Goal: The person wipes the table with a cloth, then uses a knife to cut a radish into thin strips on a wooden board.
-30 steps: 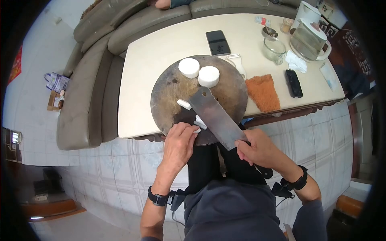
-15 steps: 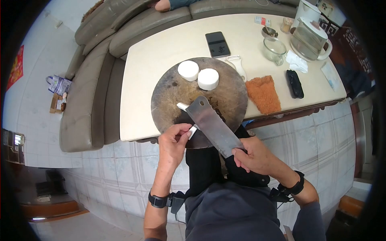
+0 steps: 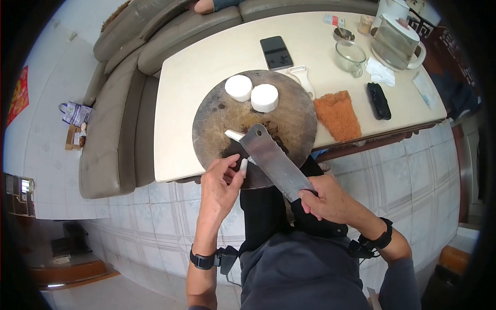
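Observation:
My right hand grips the handle of a cleaver, its broad blade slanting up and left over the round wooden chopping board. Beside the blade's left edge, my left hand has its thumb against a small strip of white radish, with the index finger raised close to it. A second radish strip lies farther up the board, its end against the blade. Two thick round radish chunks stand at the board's far side.
Around the board on the cream table are a phone, a white peeler, an orange cloth, a black pouch, a glass cup and a glass kettle. A grey sofa runs alongside. Another person's leg shows at the back.
My left index finger has lifted away from the thumb, and the small radish strip has turned more upright. The cleaver stays almost still. The whole view has shifted slightly.

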A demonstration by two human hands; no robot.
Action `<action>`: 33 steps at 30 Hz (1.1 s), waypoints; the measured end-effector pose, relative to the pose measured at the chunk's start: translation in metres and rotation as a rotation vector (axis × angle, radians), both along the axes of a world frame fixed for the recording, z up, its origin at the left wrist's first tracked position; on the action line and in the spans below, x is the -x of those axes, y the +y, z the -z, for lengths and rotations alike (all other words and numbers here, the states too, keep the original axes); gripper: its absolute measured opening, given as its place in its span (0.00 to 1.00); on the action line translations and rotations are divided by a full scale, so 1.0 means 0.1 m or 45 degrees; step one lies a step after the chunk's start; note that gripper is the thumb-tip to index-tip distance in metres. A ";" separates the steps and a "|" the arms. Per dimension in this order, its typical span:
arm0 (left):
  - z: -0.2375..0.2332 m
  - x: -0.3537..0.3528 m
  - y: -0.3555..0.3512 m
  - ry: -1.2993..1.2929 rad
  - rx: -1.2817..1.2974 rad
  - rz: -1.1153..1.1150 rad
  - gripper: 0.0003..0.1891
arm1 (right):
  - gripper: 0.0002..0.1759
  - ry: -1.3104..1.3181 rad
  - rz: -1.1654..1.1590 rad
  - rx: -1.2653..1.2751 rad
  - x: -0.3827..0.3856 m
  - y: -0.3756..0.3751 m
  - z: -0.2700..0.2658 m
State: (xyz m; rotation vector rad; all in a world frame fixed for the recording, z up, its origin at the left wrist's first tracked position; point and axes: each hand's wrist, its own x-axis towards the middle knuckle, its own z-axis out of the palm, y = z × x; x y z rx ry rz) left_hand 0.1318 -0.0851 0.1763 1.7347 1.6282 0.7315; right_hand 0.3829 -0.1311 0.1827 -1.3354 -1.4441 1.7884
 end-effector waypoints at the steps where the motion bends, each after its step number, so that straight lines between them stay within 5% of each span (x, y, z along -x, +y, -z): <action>1: 0.01 -0.01 -0.02 0.002 0.002 0.000 0.15 | 0.13 0.002 0.000 0.002 0.00 0.00 0.00; 8: 0.22 -0.24 -0.19 -0.322 0.132 -0.073 0.15 | 0.11 -0.166 -0.082 -0.207 0.04 0.06 -0.04; 19: 0.26 -0.26 -0.20 0.302 -0.739 0.131 0.11 | 0.11 -0.554 -0.264 -0.720 0.15 0.19 -0.16; 33: 0.50 -0.20 -0.19 0.097 -0.903 0.151 0.14 | 0.11 -0.583 -0.305 -0.780 0.07 0.24 -0.18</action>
